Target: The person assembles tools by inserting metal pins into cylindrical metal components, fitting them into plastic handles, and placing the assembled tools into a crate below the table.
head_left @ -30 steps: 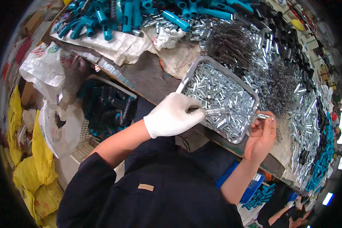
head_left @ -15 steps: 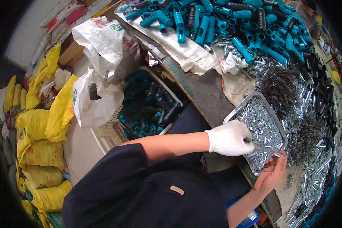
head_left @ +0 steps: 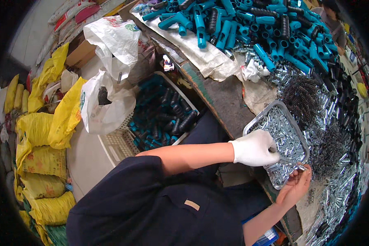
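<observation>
My left hand (head_left: 256, 148), in a white knitted glove, is closed in a pinch over the clear-grey plastic tray (head_left: 261, 114) of small metal pins (head_left: 283, 133). A slim silvery metal piece (head_left: 289, 163) runs from its fingertips toward my right hand (head_left: 294, 186). That bare right hand has thumb and fingers pressed together on the piece's bright far end, just off the tray's near right edge. Its exact kind is too small and blurred to tell.
Dark coil springs (head_left: 301, 96) and loose metal tubes (head_left: 336, 197) lie right of the tray. Teal plastic handles (head_left: 225, 33) heap up at the far side. Left of the bench stand a crate (head_left: 115, 143) of teal and black parts, a white sack (head_left: 110, 41) and yellow sacks (head_left: 45, 164).
Both hands stay together at the tray's near right edge. The gloved left hand has shifted slightly to the right, nearer my right fingertips. The whole view has shifted a little.
</observation>
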A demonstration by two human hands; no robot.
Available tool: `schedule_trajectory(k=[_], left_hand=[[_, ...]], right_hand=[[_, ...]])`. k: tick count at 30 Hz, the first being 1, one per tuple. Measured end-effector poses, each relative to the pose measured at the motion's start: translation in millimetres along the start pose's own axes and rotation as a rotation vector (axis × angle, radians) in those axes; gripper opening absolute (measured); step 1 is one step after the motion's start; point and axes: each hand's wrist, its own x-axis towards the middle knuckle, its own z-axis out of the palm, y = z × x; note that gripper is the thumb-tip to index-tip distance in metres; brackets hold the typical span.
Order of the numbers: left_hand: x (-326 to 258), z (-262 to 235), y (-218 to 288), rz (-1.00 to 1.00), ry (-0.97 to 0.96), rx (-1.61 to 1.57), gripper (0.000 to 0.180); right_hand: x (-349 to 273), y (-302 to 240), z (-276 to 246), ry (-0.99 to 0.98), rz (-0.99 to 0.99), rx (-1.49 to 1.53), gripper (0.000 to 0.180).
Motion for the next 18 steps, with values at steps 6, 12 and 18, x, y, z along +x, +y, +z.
schedule_trajectory(k=[6,12,18], left_hand=[[5,1,1,-0.07,-0.053,-0.067,0.036],[11,0,0,-0.314,-0.212,-0.359,0.038],[17,-12,10,-0.029,-0.303,-0.187,0.043]], right_hand=[[0,6,1,-0.091,0.027,-0.061,0.02],[-8,9,15,-0.151,-0.031,-0.1,0.026],[-5,4,23,-0.182,0.045,0.023,0.035]])
